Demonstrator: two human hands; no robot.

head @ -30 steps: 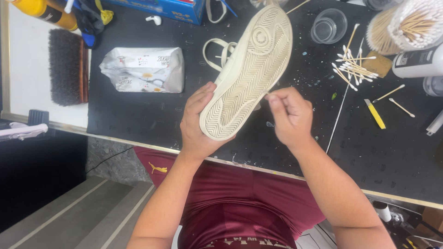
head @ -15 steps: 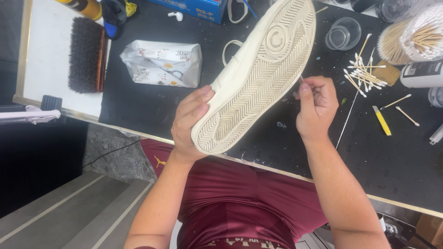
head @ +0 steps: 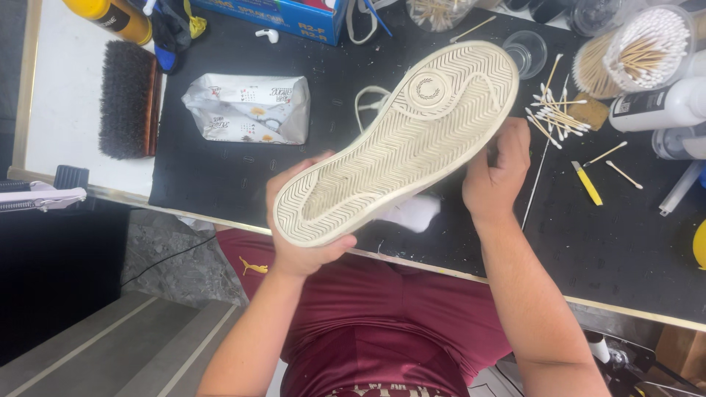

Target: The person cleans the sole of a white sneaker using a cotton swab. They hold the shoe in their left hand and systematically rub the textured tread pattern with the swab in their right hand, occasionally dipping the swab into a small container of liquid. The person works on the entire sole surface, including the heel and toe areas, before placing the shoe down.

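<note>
Fingers of the left hand point(head: 305, 246) clamp the heel of a cream-soled shoe point(head: 401, 140) held sole-up over the black mat point(head: 220, 176), while the right hand point(head: 496, 173) curls against its edge, apparently mid-cleaning.

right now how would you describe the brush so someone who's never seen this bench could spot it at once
Start at the black mat covering the bench and go to its left edge, where a pale strip of tabletop shows. The brush lies there on its side, left of the crumpled printed packet. It is the only thing with a block of dense dark bristles on a reddish wooden back.
</note>
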